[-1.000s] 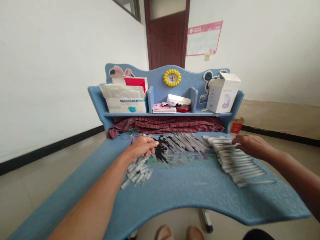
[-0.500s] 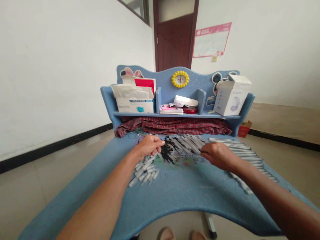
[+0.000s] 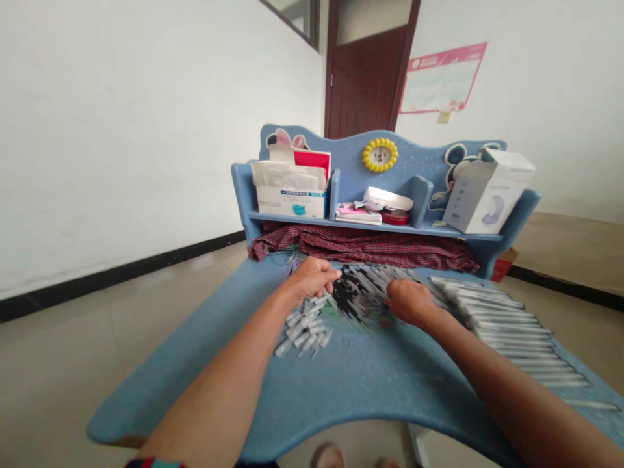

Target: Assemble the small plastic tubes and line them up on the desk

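On the blue desk (image 3: 312, 403), my left hand (image 3: 314, 276) is closed, thumb and fingers pinched together, over the left side of a pile of thin pen parts. What it pinches is too small to make out. Just below it lies a heap of short, clear and whitish pen pieces (image 3: 303, 335). Black slender pieces (image 3: 348, 296) sit between the hands, with longer grey translucent pen tubes (image 3: 373, 281) beside them. My right hand (image 3: 408, 300) is also closed, fingertips down at the pile's right edge; anything in it is hidden.
A row of pens (image 3: 511, 325) lies on the desk's right side, partly under my right forearm. Behind the pile is a folded red checked cloth (image 3: 365, 247), below a shelf (image 3: 302, 220) with a mask box (image 3: 290, 201), a white carton (image 3: 482, 195) and a yellow-rimmed clock (image 3: 379, 155).
The head view has turned left, so the desk appears farther right. Against the desk, my right hand has moved left, nearer my left hand. My left hand stays at the pile.
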Demonstrator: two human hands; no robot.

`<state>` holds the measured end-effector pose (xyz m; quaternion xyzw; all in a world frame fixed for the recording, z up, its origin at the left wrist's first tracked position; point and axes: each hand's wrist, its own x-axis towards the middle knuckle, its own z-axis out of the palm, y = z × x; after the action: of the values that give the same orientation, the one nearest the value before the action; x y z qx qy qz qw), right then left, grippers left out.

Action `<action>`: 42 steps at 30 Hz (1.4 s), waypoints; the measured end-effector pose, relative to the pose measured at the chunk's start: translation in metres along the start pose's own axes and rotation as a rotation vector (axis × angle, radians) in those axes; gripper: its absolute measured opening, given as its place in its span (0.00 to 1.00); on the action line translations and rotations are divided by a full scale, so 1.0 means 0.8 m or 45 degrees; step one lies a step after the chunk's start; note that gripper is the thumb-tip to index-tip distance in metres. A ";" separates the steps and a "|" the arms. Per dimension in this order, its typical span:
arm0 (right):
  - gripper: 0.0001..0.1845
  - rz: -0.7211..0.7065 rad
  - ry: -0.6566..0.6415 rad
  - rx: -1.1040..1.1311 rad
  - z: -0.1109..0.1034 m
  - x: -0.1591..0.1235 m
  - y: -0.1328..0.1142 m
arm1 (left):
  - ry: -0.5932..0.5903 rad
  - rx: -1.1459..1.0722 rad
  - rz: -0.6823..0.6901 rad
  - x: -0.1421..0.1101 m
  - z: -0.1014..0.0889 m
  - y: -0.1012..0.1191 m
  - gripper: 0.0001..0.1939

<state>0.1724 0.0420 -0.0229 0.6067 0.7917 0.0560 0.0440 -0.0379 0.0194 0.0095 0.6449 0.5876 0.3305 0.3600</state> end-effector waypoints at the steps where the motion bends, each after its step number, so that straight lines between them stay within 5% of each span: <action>1: 0.16 0.003 -0.001 -0.003 0.000 0.000 0.000 | 0.006 0.004 -0.005 0.000 0.000 0.000 0.16; 12: 0.17 0.014 0.004 0.056 -0.019 -0.021 0.010 | -0.010 0.030 -0.003 0.005 0.001 -0.008 0.15; 18: 0.15 -0.134 0.126 0.303 -0.023 -0.038 0.015 | -0.086 -0.064 0.003 0.005 0.004 -0.009 0.15; 25: 0.12 -0.273 0.253 0.638 -0.034 -0.046 -0.008 | -0.212 -0.503 -0.074 0.010 0.013 -0.013 0.11; 31: 0.12 -0.361 0.355 0.759 -0.045 -0.037 -0.027 | -0.156 -0.862 -0.110 0.012 0.011 -0.012 0.10; 42: 0.22 -0.293 0.012 1.082 -0.036 -0.015 -0.011 | 0.001 -1.009 -0.107 0.015 0.001 -0.015 0.10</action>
<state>0.1633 0.0271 0.0045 0.4784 0.8071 -0.2772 -0.2071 -0.0427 0.0323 -0.0011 0.4312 0.4404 0.5170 0.5939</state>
